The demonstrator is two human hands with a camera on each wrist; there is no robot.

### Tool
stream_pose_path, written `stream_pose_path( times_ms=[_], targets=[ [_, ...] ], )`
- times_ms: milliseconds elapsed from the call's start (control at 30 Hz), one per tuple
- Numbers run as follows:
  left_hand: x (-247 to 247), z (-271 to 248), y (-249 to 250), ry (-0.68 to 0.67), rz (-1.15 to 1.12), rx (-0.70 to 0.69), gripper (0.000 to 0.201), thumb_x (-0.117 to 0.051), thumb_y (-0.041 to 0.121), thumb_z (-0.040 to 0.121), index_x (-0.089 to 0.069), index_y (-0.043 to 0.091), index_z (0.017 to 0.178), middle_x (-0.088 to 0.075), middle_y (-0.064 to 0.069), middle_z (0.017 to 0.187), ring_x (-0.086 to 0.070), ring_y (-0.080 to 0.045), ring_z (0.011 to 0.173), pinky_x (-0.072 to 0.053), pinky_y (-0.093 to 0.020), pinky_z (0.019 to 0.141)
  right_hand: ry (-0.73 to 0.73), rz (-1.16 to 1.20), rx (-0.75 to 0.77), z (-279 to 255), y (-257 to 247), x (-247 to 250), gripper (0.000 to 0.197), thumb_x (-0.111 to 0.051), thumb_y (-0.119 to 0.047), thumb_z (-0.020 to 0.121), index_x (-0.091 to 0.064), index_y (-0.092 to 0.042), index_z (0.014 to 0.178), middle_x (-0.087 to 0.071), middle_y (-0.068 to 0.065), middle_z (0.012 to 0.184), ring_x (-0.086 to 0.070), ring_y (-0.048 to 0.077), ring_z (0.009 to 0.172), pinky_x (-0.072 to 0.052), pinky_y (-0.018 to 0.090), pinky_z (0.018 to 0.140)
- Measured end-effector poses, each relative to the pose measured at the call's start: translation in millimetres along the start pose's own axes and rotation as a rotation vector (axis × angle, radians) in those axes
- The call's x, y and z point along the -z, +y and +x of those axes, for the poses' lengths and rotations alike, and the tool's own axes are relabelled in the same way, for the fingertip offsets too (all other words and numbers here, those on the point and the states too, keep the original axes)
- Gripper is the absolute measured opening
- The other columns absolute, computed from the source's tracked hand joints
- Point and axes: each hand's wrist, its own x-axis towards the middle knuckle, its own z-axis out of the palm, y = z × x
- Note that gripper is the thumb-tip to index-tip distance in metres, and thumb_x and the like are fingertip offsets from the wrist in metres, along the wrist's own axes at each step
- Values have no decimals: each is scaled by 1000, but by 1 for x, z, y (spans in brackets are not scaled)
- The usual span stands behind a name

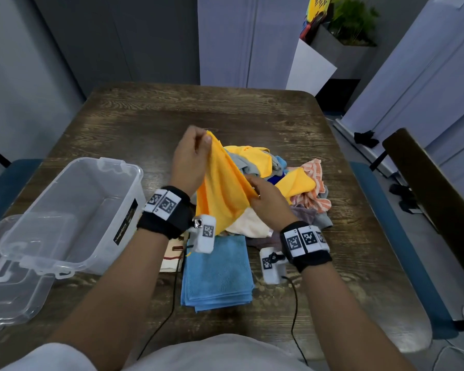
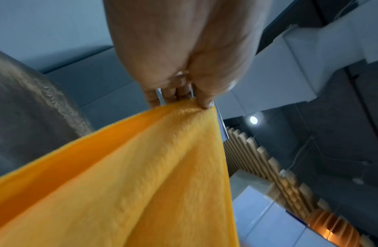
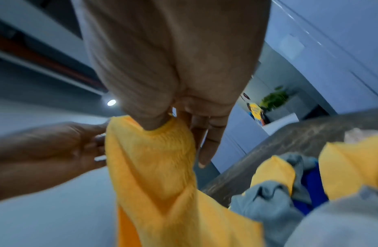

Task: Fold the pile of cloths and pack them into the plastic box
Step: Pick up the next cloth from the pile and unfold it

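yellow microfibre cloth [image 1: 223, 188] hangs above the counter [image 1: 198, 108], in front of the pile [image 1: 306, 194]. our left hand [image 1: 190, 162] pinches its top corner; our right hand [image 1: 265, 195] pinches an edge lower down. we judge it light, limp and not slippery: best held at two adjacent corners so it drapes flat. plastic box [image 1: 118, 167] stands open at left, folded blue cloth [image 1: 217, 271] beside it.

yellow cloth [image 2: 141, 183]: lower end cut off | lid [image 1: 14, 298]: cut by left edge
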Motion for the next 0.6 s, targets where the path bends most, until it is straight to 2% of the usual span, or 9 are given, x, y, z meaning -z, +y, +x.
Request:
stream_pose_path(
  times_ms=[100,200,267,333,400,467,533,600],
  targets=[
    [16,13,13,22,9,-63,6,-52,21,103,-56,19,100,-54,13,85,-50,0,78,-42,-17,69,-35,-59,-15,8,-13,31,38,-49,2,93,-64,-25,115,-64,-10,97,-60,12,89,-46,30,76],
    [22,16,13,93,-23,-11,8,-51,22,104,-55,17,101,-54,10,86,-50,-4,78,-42,-17,69,-19,54,-8,17,-34,62,32,-49,1,95,-66,-23,106,-65,-7,94,-61,10,85,-51,27,78],
    [22,16,17,153,-49,14,9,-48,23,105,-53,16,101,-51,12,85,-47,2,75,-39,-17,68,-4,141,13,21,-46,76,24,-50,-5,100,-68,-19,102,-67,-6,89,-61,6,80,-50,22,77],
    [19,17,26,216,-47,22,11,-44,24,107,-50,16,101,-47,15,83,-45,9,71,-37,-12,66,29,309,38,23,-57,84,21,-49,-16,105,-70,-16,106,-69,3,93,-62,14,86,-53,30,82],
    [15,19,39,266,-67,39,12,-39,25,108,-46,17,103,-44,15,84,-45,11,71,-37,-11,67,49,504,82,23,-67,86,28,-47,-32,106,-66,-19,122,-69,10,116,-66,23,104,-55,41,93],
    [13,23,48,301,-105,57,12,-37,26,108,-44,17,104,-45,14,87,-46,7,74,-37,-11,67,24,521,113,21,-72,79,40,-52,-42,98,-55,-27,134,-63,7,133,-64,22,119,-56,40,97],
    [15,27,51,314,-121,58,12,-36,25,108,-43,17,104,-46,13,88,-46,4,77,-37,-8,68,31,384,87,18,-70,64,47,-65,-34,92,-53,-24,136,-65,1,131,-65,14,117,-56,34,97],
    [18,27,49,321,-117,62,11,-36,25,108,-43,18,105,-46,15,88,-46,6,76,-37,-8,68,124,306,57,18,-65,50,32,-64,-23,98,-63,-13,128,-72,-4,117,-68,9,107,-56,31,92]
  ],
)
